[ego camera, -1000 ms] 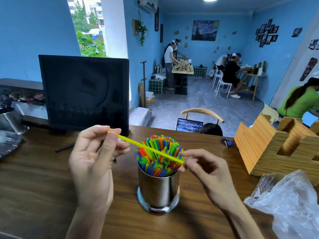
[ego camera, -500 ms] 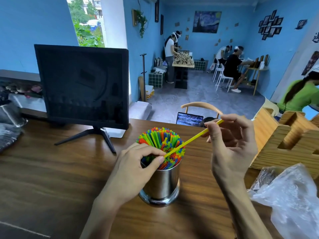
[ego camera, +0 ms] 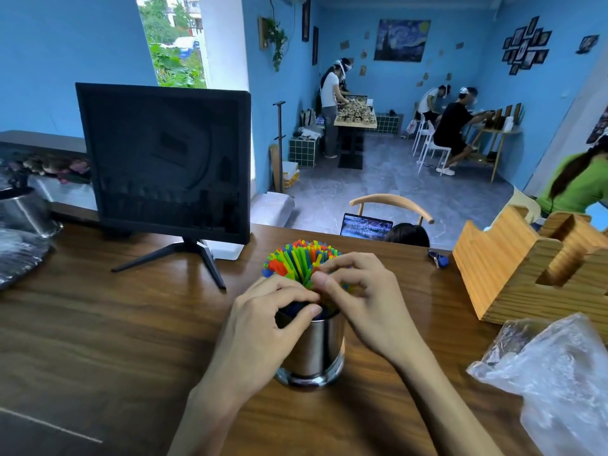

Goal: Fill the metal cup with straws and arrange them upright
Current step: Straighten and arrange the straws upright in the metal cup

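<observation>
A shiny metal cup stands on the wooden table, packed with upright straws in green, orange, blue and yellow. My left hand curls over the cup's near rim, thumb on the edge and fingertips against the straws. My right hand is over the cup's right side, thumb and fingers pinched together at the straw tops. The yellow straw it pinches is almost wholly hidden behind its fingers.
A black monitor on a stand sits behind the cup to the left. At the right are a wooden holder and a crumpled plastic bag. Another metal container stands at the far left edge.
The yellow straw went from lying level between both hands to slanting into the cup. My right hand has dropped to the straw tops, and my left hand has moved onto the cup's rim.
</observation>
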Demonstrator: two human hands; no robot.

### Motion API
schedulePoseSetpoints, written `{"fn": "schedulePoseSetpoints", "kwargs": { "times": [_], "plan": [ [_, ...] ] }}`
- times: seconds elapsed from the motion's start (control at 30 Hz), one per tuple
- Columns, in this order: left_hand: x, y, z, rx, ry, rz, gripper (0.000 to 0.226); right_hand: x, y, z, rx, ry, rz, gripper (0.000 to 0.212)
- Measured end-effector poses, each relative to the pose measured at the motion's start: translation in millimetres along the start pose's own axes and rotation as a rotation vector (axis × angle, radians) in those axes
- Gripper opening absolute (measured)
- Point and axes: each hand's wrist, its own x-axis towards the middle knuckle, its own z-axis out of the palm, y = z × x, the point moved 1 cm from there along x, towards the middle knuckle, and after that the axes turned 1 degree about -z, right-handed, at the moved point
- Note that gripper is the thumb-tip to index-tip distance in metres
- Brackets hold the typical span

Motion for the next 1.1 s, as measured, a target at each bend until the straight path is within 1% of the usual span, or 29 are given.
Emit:
{"fn": "schedulePoseSetpoints", "kwargs": {
  "times": [0.07,0.1,0.13,0.17,0.23,0.27,0.33,0.37,0.43,0.47,0.63,0.7,0.8,0.87,0.93,1.0,1.03,1.1],
  "plan": [
    [-1,0,1,-0.014,0.033,-0.002,0.009,14,5,-3,0.180,0.080,0.085,0.018],
    [-2,0,3,-0.019,0.048,-0.001,0.008,22,11,-3,0.206,0.134,0.111,0.016],
    [-3,1,4,-0.025,0.058,-0.004,0.008,31,18,-3,0.186,0.156,0.139,0.011],
    [-4,0,6,-0.032,0.068,-0.005,0.009,40,25,-2,0.154,0.133,0.181,0.008],
    [-5,0,8,-0.052,0.086,-0.003,0.011,55,37,2,0.098,-0.009,0.275,0.015],
    [-6,-1,8,-0.057,0.090,-0.004,0.012,60,40,4,0.082,-0.084,0.313,0.015],
    [-5,-2,9,-0.058,0.085,-0.003,0.013,68,41,8,0.100,-0.171,0.367,0.006],
    [-5,-3,9,-0.061,0.080,-0.002,0.013,70,41,10,0.138,-0.177,0.387,0.003],
    [-5,-3,8,-0.073,0.083,0.002,0.013,72,42,13,0.197,-0.157,0.405,0.008],
    [-5,-3,9,-0.079,0.088,0.002,0.013,73,43,14,0.188,-0.141,0.404,0.009],
    [-6,-4,10,-0.086,0.095,-0.002,0.013,76,47,14,0.067,-0.048,0.349,0.005],
    [-6,-4,8,-0.093,0.094,-0.004,0.014,76,43,10,0.056,0.005,0.317,0.004],
    [-6,-3,5,-0.153,0.141,0.033,0.013,74,20,-5,0.207,0.081,0.243,0.008],
    [-4,1,0,-0.170,0.234,0.071,0.019,70,-2,-19,0.323,0.104,0.150,0.013],
    [0,4,-3,-0.186,0.301,0.050,0.033,60,-26,-28,0.338,0.055,0.031,0.014],
    [6,9,-5,-0.279,0.288,-0.038,0.049,43,-45,-28,0.357,-0.051,-0.041,0.010],
    [9,10,-4,-0.309,0.261,-0.056,0.049,35,-50,-26,0.374,-0.107,-0.053,0.010],
    [11,12,-2,-0.299,0.234,-0.010,0.032,20,-53,-23,0.379,-0.191,-0.063,0.017]
  ]
}}
